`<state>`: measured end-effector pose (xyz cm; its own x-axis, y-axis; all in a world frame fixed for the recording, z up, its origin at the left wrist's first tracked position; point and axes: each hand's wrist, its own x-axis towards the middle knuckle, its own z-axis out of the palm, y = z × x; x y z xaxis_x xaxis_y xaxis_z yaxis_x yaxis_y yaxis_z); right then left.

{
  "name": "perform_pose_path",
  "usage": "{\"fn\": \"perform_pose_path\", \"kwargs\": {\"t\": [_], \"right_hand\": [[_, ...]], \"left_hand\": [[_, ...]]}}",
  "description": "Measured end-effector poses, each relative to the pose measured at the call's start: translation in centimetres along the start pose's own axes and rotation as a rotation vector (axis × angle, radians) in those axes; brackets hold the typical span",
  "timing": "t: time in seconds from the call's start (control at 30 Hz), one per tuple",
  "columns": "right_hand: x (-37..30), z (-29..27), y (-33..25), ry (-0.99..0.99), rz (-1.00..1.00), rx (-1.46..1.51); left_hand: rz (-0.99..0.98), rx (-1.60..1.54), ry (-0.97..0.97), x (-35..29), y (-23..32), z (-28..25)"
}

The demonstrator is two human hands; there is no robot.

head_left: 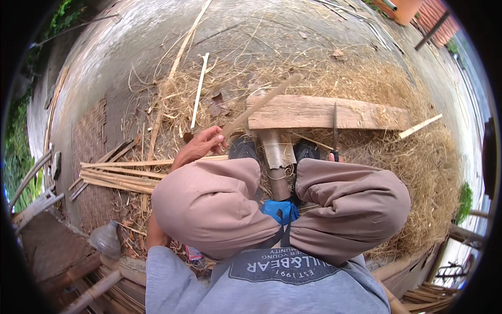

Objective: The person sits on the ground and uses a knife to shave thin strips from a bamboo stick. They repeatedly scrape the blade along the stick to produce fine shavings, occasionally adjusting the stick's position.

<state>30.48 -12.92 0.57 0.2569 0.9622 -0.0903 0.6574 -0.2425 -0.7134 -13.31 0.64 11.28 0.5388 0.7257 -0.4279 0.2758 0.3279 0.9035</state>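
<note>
My left hand [203,145] is closed around the lower end of a flat bamboo strip [264,104]. The strip slants up and to the right, its far tip blurred above the left end of a thick wooden board [314,111]. Beyond my right knee, my right hand [334,156] shows only in part, gripping the black handle of a knife [335,128]. Its narrow blade points away from me and crosses the front edge of the board. A round wooden post [280,186], partly wrapped in pale material [277,152], runs from the board back between my legs.
Several split bamboo strips [112,174] lie beside my left knee. Pale shavings [413,172] cover the ground around the board, thickest on the right. A loose strip [200,90] lies farther off, a grey rounded container [105,238] stands at lower left, and blue material [280,210] sits between my thighs.
</note>
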Motion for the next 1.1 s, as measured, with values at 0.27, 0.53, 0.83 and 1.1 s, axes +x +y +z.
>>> {"fn": "perform_pose_path", "kwargs": {"t": [0.27, 0.53, 0.83, 1.1], "right_hand": [[-1.1, -2.4, 0.5, -0.092, -0.011, 0.127], [-0.9, -0.7, 2.5, 0.165, 0.265, -0.117], [0.7, -3.1, 4.2, 0.229, 0.359, -0.185], [0.0, -5.3, 2.9, -0.030, 0.200, -0.311]], "left_hand": [[-0.172, -0.003, -0.053, 11.1, -2.8, 7.9], [-0.205, -0.103, -0.107, 11.4, -5.1, 10.4], [-0.192, -0.125, -0.123, 11.8, -5.2, 10.6], [-0.183, 0.017, -0.102, 10.4, -3.3, 11.6]]}}
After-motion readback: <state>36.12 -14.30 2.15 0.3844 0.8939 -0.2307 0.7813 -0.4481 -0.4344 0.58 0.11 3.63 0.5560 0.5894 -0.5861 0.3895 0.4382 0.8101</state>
